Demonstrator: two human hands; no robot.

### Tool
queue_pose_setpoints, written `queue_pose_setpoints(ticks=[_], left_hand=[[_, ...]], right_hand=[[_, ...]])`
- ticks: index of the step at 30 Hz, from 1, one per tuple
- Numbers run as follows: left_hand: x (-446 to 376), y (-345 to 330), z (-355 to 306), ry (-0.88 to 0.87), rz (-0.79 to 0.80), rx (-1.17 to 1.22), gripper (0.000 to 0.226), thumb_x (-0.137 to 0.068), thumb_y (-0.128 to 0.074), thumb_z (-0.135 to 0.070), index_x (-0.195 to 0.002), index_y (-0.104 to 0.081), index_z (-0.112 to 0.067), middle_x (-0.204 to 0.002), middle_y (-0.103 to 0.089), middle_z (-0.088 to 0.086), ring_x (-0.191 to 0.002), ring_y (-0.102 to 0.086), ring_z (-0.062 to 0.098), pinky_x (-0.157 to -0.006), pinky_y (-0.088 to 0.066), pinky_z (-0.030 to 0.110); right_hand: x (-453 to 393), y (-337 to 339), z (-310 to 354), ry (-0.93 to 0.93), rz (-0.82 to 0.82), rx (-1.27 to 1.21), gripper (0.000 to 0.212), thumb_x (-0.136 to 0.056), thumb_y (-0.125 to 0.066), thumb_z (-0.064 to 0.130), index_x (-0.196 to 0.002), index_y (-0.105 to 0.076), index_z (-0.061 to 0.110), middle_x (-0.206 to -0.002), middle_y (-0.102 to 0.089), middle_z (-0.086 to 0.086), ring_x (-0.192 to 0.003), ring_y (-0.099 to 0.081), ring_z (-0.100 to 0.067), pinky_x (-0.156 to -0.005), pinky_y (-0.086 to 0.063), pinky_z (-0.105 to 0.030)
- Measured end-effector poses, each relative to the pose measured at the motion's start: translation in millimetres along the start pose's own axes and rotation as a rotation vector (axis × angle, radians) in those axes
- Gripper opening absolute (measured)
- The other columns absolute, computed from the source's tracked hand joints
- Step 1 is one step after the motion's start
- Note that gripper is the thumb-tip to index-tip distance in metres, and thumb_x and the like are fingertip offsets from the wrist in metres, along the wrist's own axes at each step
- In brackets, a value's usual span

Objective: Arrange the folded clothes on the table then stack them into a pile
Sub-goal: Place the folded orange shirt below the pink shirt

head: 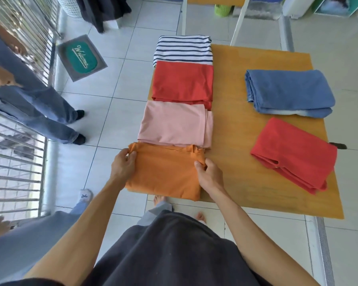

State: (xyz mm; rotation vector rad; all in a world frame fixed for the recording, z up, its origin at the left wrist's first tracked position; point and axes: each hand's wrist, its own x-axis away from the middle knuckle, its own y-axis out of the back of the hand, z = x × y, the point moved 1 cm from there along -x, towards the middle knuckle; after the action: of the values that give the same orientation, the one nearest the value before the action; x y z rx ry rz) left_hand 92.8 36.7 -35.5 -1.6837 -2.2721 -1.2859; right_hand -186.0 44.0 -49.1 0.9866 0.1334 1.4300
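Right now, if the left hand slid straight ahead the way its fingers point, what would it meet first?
Probably the pink folded garment: the left hand grips the orange folded garment's far corner, directly below it. Depth is uncertain.

Both bare forearms extend from the near edge toward the far side, converging slightly. The left hand lies palm down, wrist straight, fingers curled and thumb pinched against them in a closed grip at its far side. The right hand is also palm down, to the right, thumb and forefinger pinched together at its far left, remaining fingers loosely bent. The hands are apart.
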Motion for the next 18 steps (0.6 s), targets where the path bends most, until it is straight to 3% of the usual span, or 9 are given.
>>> queue_pose_setpoints(ticks=[4,6,8,11,14,18], left_hand=[[-1,-3,1,0.001,-0.009,-0.034,0.031,-0.098,-0.048,-0.038,-0.112,-0.06,-0.013,-0.106,-0.065,0.01,-0.097,-0.059,0.033,-0.077,-0.039,0.035],[-2,-4,0,0.019,-0.02,-0.043,0.032,-0.097,-0.048,-0.038,-0.11,-0.06,-0.011,-0.105,-0.065,0.01,-0.102,-0.058,0.036,-0.079,-0.04,0.036],[-1,-4,-2,0.046,-0.041,-0.051,0.038,-0.096,-0.049,-0.037,-0.121,-0.059,-0.01,-0.117,-0.065,0.014,-0.11,-0.057,0.037,-0.083,-0.04,0.037],[2,-3,-7,0.049,-0.079,-0.052,0.04,-0.092,-0.051,-0.029,-0.127,-0.058,-0.009,-0.122,-0.065,0.014,-0.107,-0.057,0.033,-0.083,-0.04,0.035],[11,-2,-15,0.006,-0.132,-0.067,0.044,-0.088,-0.051,-0.021,-0.13,-0.055,-0.008,-0.127,-0.058,0.017,-0.116,-0.052,0.033,-0.094,-0.042,0.041],[32,-10,-41,-0.117,-0.223,-0.147,0.045,-0.084,-0.051,-0.015,-0.129,-0.056,-0.01,-0.13,-0.051,0.021,-0.124,-0.041,0.038,-0.101,-0.039,0.049]], right_hand=[[0,-1,1,-0.012,-0.011,0.015,0.034,-0.098,-0.055,0.045,-0.074,-0.046,0.022,-0.072,-0.054,0.009,-0.079,-0.058,-0.026,-0.065,-0.041,-0.035],[0,-1,2,-0.016,-0.005,0.021,0.032,-0.097,-0.055,0.046,-0.076,-0.049,0.022,-0.073,-0.055,0.01,-0.079,-0.059,-0.025,-0.066,-0.04,-0.034],[-1,0,3,-0.017,0.002,0.017,0.029,-0.096,-0.055,0.047,-0.082,-0.054,0.021,-0.076,-0.057,0.007,-0.082,-0.06,-0.026,-0.068,-0.043,-0.035],[0,2,3,-0.031,0.014,-0.004,0.029,-0.096,-0.055,0.048,-0.083,-0.053,0.022,-0.078,-0.059,0.007,-0.081,-0.06,-0.024,-0.067,-0.042,-0.034],[2,3,1,-0.045,0.021,-0.044,0.029,-0.097,-0.054,0.047,-0.08,-0.05,0.023,-0.077,-0.059,0.006,-0.077,-0.059,-0.022,-0.062,-0.04,-0.034],[4,10,-4,-0.047,-0.004,-0.073,0.019,-0.098,-0.055,0.043,-0.096,-0.059,0.024,-0.08,-0.059,0.012,-0.08,-0.06,-0.017,-0.067,-0.04,-0.031]])
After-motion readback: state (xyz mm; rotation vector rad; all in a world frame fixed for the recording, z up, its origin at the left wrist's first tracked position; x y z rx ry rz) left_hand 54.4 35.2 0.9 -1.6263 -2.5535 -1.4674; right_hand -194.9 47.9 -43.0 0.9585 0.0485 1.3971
